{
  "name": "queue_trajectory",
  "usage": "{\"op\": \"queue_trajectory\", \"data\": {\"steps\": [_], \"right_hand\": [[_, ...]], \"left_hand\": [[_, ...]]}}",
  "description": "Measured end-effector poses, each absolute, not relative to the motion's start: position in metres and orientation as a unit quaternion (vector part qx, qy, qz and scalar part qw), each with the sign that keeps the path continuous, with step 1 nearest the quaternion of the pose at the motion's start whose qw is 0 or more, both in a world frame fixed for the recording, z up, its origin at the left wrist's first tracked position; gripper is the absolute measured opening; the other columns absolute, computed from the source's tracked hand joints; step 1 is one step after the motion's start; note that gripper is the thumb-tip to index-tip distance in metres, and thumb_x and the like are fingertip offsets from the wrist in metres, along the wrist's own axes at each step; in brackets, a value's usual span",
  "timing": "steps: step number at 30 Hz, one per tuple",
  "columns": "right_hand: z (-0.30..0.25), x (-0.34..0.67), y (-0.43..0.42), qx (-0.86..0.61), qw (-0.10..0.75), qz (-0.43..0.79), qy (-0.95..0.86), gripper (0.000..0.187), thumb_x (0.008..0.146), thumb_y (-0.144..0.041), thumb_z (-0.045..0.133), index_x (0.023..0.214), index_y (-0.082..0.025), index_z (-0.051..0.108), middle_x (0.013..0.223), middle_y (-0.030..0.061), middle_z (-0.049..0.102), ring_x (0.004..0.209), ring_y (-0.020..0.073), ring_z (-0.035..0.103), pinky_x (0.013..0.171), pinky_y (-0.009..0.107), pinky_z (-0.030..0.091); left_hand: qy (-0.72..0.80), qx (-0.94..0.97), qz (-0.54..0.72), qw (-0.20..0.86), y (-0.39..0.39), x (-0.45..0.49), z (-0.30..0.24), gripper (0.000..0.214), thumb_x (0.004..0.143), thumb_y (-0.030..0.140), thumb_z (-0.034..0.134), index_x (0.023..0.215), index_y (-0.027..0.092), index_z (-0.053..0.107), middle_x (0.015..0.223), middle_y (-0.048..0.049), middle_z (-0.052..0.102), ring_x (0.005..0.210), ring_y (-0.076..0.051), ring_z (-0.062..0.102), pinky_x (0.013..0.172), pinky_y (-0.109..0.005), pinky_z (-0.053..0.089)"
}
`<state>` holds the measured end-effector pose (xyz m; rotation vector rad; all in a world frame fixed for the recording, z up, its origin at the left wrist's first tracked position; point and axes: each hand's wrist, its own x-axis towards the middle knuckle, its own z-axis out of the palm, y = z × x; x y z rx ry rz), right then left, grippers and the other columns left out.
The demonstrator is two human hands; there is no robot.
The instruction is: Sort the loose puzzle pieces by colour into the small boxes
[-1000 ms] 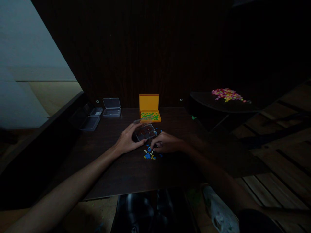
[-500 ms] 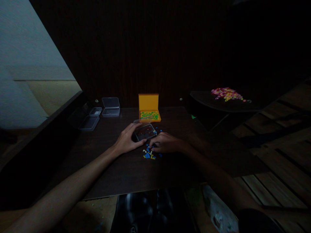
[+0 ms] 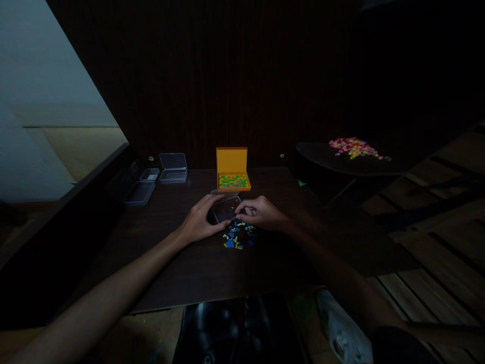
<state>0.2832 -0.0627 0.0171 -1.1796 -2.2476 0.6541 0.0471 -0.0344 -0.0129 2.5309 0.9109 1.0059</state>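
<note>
My left hand (image 3: 200,220) grips a small clear plastic box (image 3: 224,208), thumb along its near edge and fingers along the far left side. The box's lid stands raised at the back, and a few tiny dark or reddish bits show inside. Over the box's right side is my right hand (image 3: 261,213), its fingertips pinched together; whatever they hold is too small to make out. Just in front of both hands, a loose pile of tiny blue, yellow and white pieces (image 3: 231,243) lies on the dark tabletop (image 3: 182,275).
Behind the hands stands an open yellow case (image 3: 232,159) with green pieces in it. Open clear boxes (image 3: 173,175) sit at the back left. A heap of pink and yellow bits (image 3: 354,147) rests on a side shelf (image 3: 314,151) at right. The light is dim.
My right hand has risen from the pile to the box's right side, uncovering more of the loose pieces. My left hand keeps its hold, and the box is tilted slightly differently.
</note>
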Motion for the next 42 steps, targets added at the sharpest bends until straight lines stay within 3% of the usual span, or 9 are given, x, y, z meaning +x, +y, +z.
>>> {"op": "queue_trajectory", "data": {"steps": [9, 25, 31, 36, 39, 42], "right_hand": [[0.017, 0.275, -0.063, -0.495, 0.176, 0.206, -0.826, 0.015, 0.08, -0.024, 0.067, 0.088, -0.015, 0.076, 0.054, -0.0054, 0.052, 0.05, 0.007, 0.045, 0.056, 0.02, 0.03], [0.023, 0.276, -0.064, -0.525, 0.136, 0.191, -0.818, 0.019, 0.079, -0.022, 0.065, 0.091, -0.017, 0.079, 0.056, -0.0036, 0.058, 0.05, 0.0073, 0.041, 0.056, 0.021, 0.029], [0.017, 0.279, -0.062, -0.5, 0.16, 0.193, -0.829, 0.018, 0.078, -0.019, 0.065, 0.089, -0.018, 0.079, 0.057, -0.0032, 0.06, 0.051, 0.0071, 0.044, 0.056, 0.02, 0.03], [0.015, 0.279, -0.062, -0.519, 0.243, 0.187, -0.798, 0.02, 0.078, -0.019, 0.062, 0.089, -0.015, 0.078, 0.051, -0.005, 0.052, 0.048, 0.0067, 0.041, 0.054, 0.02, 0.031], [0.018, 0.28, -0.065, -0.469, 0.293, 0.205, -0.808, 0.021, 0.081, -0.023, 0.061, 0.089, -0.013, 0.077, 0.048, -0.0062, 0.048, 0.046, 0.0063, 0.038, 0.052, 0.02, 0.031], [0.02, 0.279, -0.071, -0.403, 0.285, 0.228, -0.839, 0.023, 0.084, -0.029, 0.061, 0.09, -0.013, 0.077, 0.048, -0.0063, 0.049, 0.045, 0.0063, 0.039, 0.052, 0.02, 0.033]], "left_hand": [[0.269, 0.891, 0.339, 0.135, -0.044, 0.054, -0.011, 0.063, 0.078, 0.04, 0.072, 0.133, 0.02, 0.047, 0.128, -0.0118, 0.059, 0.119, -0.028, 0.058, 0.102, -0.044, 0.05], [0.253, 0.895, 0.348, 0.12, -0.045, 0.056, -0.012, 0.063, 0.078, 0.038, 0.072, 0.133, 0.018, 0.048, 0.128, -0.0131, 0.059, 0.12, -0.028, 0.058, 0.102, -0.043, 0.05], [0.256, 0.893, 0.348, 0.128, -0.044, 0.055, -0.013, 0.063, 0.079, 0.039, 0.072, 0.133, 0.019, 0.048, 0.128, -0.0122, 0.06, 0.12, -0.028, 0.059, 0.103, -0.042, 0.049], [0.267, 0.887, 0.353, 0.132, -0.042, 0.054, -0.013, 0.064, 0.078, 0.041, 0.073, 0.133, 0.019, 0.048, 0.127, -0.0121, 0.06, 0.118, -0.027, 0.059, 0.102, -0.042, 0.049], [0.29, 0.879, 0.355, 0.128, -0.039, 0.051, -0.013, 0.064, 0.078, 0.042, 0.073, 0.132, 0.019, 0.048, 0.126, -0.0115, 0.06, 0.118, -0.027, 0.059, 0.102, -0.042, 0.049], [0.31, 0.872, 0.358, 0.124, -0.035, 0.049, -0.013, 0.063, 0.078, 0.042, 0.072, 0.132, 0.019, 0.048, 0.126, -0.0107, 0.06, 0.117, -0.027, 0.06, 0.101, -0.042, 0.049]]}}
